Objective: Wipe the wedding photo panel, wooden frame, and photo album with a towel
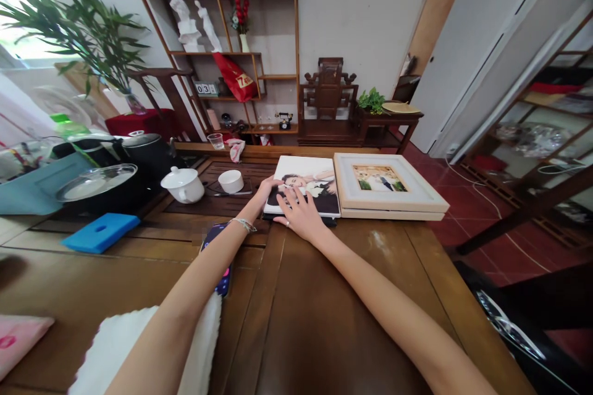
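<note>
A photo album (306, 168) with a picture of people on its cover lies on the wooden table. My right hand (301, 213) rests on the lower part of that cover, its fingers spread flat and a ring on one of them. Along the album's left edge, my left hand (265, 190) touches it with fingers stretched out, partly hidden from view. Beside the album on the right, a cream box (393, 213) has a framed photo (380, 178) set in its lid. Beneath my left forearm lies a dark blue patterned phone (224, 281), partly covered.
To the left are a white lidded bowl (182, 185), a small white cup (230, 181), a glass-lidded pan (97, 182) and a blue block (100, 232). White cloth (125, 339) lies under my left arm. Beyond the table stand a shelf unit (296, 43) and a wooden chair (330, 95).
</note>
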A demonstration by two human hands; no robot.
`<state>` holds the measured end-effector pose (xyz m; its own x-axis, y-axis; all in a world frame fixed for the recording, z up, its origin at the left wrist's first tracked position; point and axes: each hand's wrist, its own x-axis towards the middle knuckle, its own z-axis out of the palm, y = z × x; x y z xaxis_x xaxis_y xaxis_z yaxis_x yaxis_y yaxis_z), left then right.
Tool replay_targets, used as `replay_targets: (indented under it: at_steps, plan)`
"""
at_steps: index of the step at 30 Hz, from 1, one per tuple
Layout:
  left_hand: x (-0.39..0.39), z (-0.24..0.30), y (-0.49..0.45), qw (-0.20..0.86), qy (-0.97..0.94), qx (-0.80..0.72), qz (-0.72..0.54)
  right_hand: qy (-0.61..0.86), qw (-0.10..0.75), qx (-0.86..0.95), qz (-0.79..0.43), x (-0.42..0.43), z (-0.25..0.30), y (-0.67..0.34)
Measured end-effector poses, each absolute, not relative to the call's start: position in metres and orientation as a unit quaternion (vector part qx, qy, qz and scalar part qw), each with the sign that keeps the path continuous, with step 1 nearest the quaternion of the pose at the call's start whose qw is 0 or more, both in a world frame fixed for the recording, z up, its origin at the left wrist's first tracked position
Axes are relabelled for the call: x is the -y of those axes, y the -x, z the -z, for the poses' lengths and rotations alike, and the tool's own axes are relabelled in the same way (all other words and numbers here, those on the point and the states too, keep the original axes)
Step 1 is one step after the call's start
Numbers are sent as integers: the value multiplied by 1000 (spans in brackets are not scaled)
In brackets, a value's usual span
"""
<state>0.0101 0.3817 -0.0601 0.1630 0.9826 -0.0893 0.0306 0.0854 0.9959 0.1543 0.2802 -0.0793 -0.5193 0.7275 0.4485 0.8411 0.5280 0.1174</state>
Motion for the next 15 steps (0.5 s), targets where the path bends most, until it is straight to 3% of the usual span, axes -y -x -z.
replay_targets:
  at_steps: [5, 10, 15]
  plan:
    - [-378, 58, -13, 515, -542, -499, -439, 456, 178, 856, 167, -280, 77, -151]
    - [-371, 46, -12, 449, -577, -523, -438, 429, 223, 861, 157, -256, 39, -194]
    - [-358, 23, -31, 335, -633, -542, -440, 700, 210, 674, 105, -247, -9, -332]
